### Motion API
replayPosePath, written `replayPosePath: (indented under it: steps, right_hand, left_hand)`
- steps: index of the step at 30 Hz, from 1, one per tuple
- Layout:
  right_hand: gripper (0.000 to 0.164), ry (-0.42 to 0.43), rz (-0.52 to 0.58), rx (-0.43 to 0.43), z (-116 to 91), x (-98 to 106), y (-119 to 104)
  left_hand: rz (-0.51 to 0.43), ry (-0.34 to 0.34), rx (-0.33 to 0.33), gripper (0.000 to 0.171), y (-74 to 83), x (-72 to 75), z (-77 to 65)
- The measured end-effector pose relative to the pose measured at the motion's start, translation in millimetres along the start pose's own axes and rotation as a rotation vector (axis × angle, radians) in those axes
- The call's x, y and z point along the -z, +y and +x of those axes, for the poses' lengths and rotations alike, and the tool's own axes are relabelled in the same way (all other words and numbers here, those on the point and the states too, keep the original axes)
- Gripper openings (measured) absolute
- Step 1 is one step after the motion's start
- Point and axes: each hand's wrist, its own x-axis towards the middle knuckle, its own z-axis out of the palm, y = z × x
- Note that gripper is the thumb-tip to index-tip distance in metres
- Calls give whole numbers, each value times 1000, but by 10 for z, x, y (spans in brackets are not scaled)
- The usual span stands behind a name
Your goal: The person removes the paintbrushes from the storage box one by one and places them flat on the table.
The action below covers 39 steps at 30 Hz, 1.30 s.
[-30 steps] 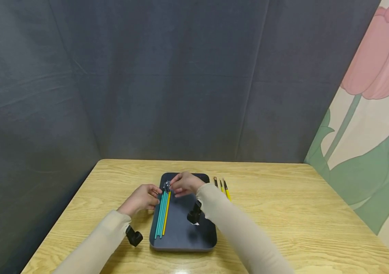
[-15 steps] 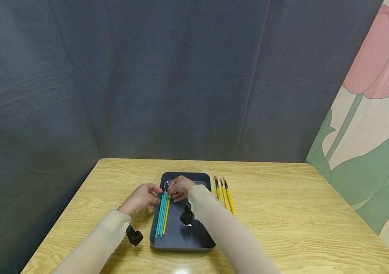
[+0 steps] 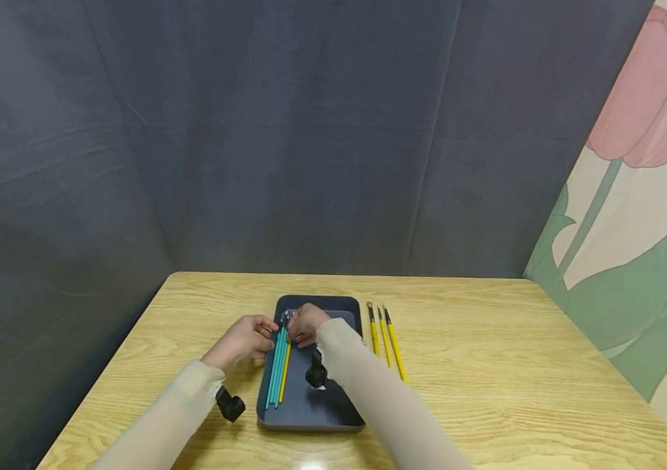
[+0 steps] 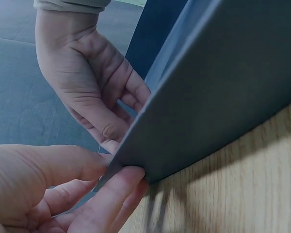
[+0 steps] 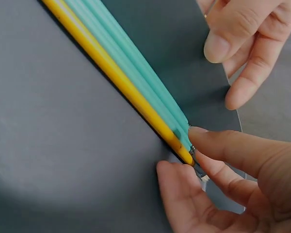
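Head view: faces forward and down over the dark grey rectangular tray [image 3: 304,427] from farthest off. Left wrist: faces its left wall [image 4: 208,97] from close outside. Right wrist: faces down from close above. Wrist views share the tray's left rim [image 5: 237,114].

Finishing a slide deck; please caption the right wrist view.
Right hand around ends of a yellow brush and teal brushes inside a dark tray, left hand at its edge.

In the head view, glare whitens the table [image 3: 486,378] at bottom centre. Soft shadow darkens the right wrist view's lower left.
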Motion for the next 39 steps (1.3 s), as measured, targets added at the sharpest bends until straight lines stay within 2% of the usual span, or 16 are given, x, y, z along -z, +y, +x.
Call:
replayPosePath:
  steps: [12,30,39]
  right_hand:
    - [17,45,-59,-10,107,-51,17]
    - [22,52,-119,-21,170,-80,22]
    - [25,68,-209,-9,244,-118,59]
  left_hand:
    - [8,-4,-3,35,6,0,-21]
    - [5,-9,-23,37,7,7,-29]
    - [-4,-9,-17,36,-3,5,-23]
